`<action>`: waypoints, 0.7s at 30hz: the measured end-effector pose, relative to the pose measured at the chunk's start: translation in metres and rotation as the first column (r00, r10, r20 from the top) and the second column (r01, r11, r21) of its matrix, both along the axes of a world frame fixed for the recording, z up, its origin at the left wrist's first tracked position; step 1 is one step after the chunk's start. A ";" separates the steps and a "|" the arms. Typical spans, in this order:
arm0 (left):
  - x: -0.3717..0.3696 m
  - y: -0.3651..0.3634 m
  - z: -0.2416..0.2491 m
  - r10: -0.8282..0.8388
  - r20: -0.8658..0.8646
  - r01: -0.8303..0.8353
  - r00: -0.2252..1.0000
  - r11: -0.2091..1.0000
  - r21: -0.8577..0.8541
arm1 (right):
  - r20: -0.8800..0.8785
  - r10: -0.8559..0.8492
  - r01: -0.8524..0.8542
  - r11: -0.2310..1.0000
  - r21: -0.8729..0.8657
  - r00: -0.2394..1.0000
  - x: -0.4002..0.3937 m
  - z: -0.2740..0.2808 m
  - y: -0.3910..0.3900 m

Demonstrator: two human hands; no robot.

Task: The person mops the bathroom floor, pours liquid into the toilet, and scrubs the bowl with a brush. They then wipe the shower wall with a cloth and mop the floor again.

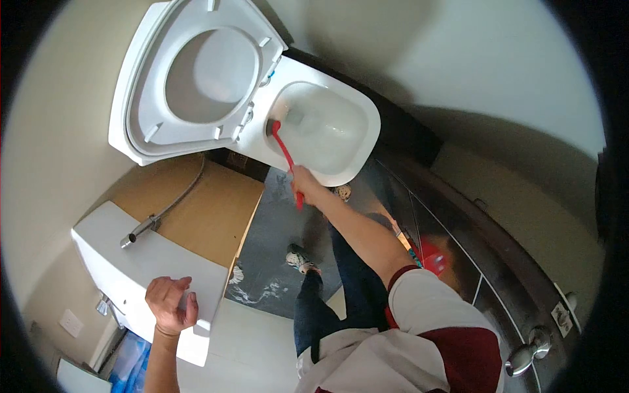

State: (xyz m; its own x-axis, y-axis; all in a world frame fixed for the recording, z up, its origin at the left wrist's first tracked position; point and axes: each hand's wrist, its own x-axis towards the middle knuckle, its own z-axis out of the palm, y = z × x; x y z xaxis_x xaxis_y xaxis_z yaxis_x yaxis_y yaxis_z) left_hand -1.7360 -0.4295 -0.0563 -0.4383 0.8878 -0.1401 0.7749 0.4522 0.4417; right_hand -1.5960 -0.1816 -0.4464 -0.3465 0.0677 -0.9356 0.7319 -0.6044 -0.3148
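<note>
My right hand point(304, 185) is wrapped round the handle of a red toilet brush point(286, 152). The brush head rests against the inner left wall of the white toilet bowl point(367, 128), near the hinges. Behind the bowl, the seat and lid point(145, 98) stand raised. My left hand point(171, 304) hangs over the white washbasin point(147, 262), with its fingers partly curled and apart and nothing in them.
A metal spray nozzle point(139, 230) on a hose lies at the basin's edge. A red object point(432, 257) is by the dark door point(458, 196) with its metal handle point(527, 352). Blue plastic point(131, 359) shows at the lower left.
</note>
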 end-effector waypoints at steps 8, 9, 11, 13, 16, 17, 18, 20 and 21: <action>0.001 0.001 0.007 0.046 -0.002 -0.046 0.999 0.997 -0.067 | 0.155 0.784 -0.666 0.385 0.639 0.601 0.065 0.026 0.034; 0.000 0.002 0.005 0.057 -0.008 -0.057 0.998 0.997 -0.058 | 0.183 0.808 -0.679 0.322 0.659 0.561 0.071 0.028 0.038; 0.002 -0.001 0.006 0.064 0.001 -0.064 0.998 0.997 -0.052 | 0.147 0.817 -0.691 0.358 0.628 0.557 0.073 0.022 0.041; 0.000 -0.002 0.004 0.069 -0.023 -0.070 0.997 0.997 -0.029 | -0.062 0.705 -0.619 0.657 0.430 0.706 0.035 -0.030 0.044; 0.000 -0.004 0.004 0.100 -0.025 -0.099 0.995 0.995 0.016 | -0.182 -0.495 0.479 0.869 -0.128 0.850 -0.034 -0.026 0.046; 0.001 -0.004 0.004 0.116 -0.018 -0.116 0.993 0.993 0.034 | -0.198 -0.308 0.311 0.950 -0.012 0.931 -0.035 -0.041 0.029; -0.001 -0.004 0.004 0.119 -0.026 -0.118 0.992 0.992 0.043 | -0.195 -0.118 0.140 0.985 0.102 0.974 -0.028 -0.075 0.005; 0.001 -0.007 0.003 0.133 -0.029 -0.132 0.991 0.990 0.060 | -0.204 0.128 -0.101 0.985 0.139 0.971 0.009 -0.067 -0.018; -0.002 -0.007 0.002 0.127 -0.031 -0.126 0.991 0.991 0.049 | -0.211 0.248 -0.217 0.963 0.162 0.945 0.027 -0.062 -0.030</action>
State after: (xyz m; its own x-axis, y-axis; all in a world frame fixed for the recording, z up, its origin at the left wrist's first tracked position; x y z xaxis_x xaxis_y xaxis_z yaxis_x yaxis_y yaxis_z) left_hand -1.7377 -0.4365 -0.0539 -0.5515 0.8301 -0.0826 0.7275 0.5270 0.4394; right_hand -1.5689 -0.2117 -0.5085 -0.5703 0.0796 -0.8176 0.7460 -0.3664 -0.5561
